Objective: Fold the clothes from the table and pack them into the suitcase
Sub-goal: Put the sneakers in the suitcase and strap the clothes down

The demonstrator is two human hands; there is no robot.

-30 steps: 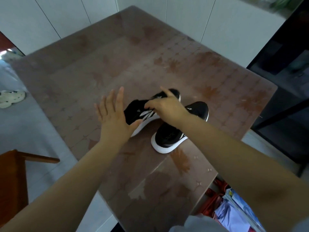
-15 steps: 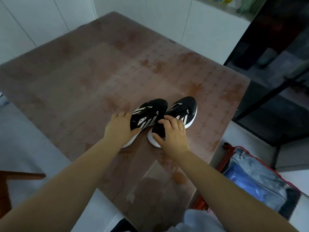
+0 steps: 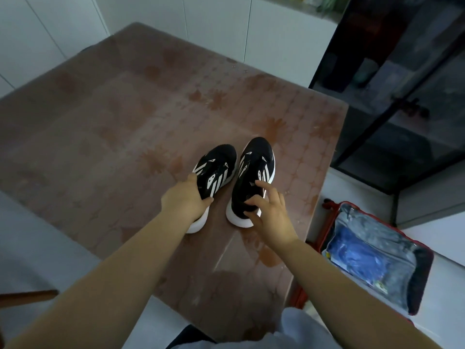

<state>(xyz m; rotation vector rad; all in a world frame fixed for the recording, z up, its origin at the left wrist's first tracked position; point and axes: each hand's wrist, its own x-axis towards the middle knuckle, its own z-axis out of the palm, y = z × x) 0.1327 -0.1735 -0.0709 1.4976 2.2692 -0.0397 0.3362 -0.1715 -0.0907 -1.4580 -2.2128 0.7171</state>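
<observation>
**Both hands on the sneakers, suitcase open at four o'clock**

The brown patterned table point(image 3: 125, 137) fills most of your view. Off its corner at four o'clock, the red suitcase point(image 3: 330, 222) lies open on the floor, with blue clothes point(image 3: 357, 255) packed inside under a clear cover. On the table, towards three o'clock from its middle, a pair of black sneakers with white stripes stands side by side, apart, toes pointing to twelve. Your left hand point(image 3: 185, 201) grips the heel of the left shoe point(image 3: 219, 165), thumb on its inner side and fingers wrapped round the outer. Your right hand point(image 3: 270, 210) holds the heel of the right shoe point(image 3: 254, 167), thumb at the collar, bent fingers fanned over the outer edge.
</observation>
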